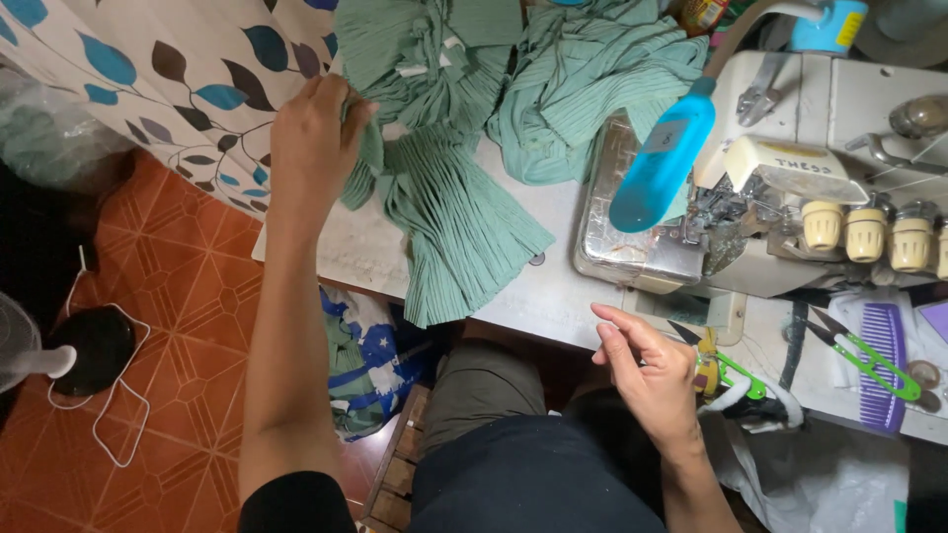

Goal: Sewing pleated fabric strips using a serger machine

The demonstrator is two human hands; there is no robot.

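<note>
Up front, the left hand (314, 133) is seen closed on the edge of a green pleated cloth piece (449, 212), fingers curled and pinching a fold at its upper-left corner. The right hand (647, 370) is held near the table's front edge, fingers loosely bent w/ thumb and forefinger close together; whether a thread is pinched betw. them cannot be told, nothing is clearly held.

The cloth piece is laid on the pale table (553, 296), its lower end hanging just over the front edge, approx. between the two hands. More green cloth (583, 79) is heaped behind it, touching the sewing machine (790, 197). A blue lamp head (660, 163) is angled over the machine's metal plate.

Handling, as judged: the cloth looks light, soft and floppy, the pleats likely springy and easily stretched out of shape. It is best taken at a seam or corner, as is done now, not mid-panel.

Further out: green thread snips (869, 360) and a purple comb (886, 365) are laid right of the machine, a leaf-print fabric (178, 69) is draped at left, and a small fan (39, 355) w/ white cord is set on the orange tile floor (188, 326).
</note>
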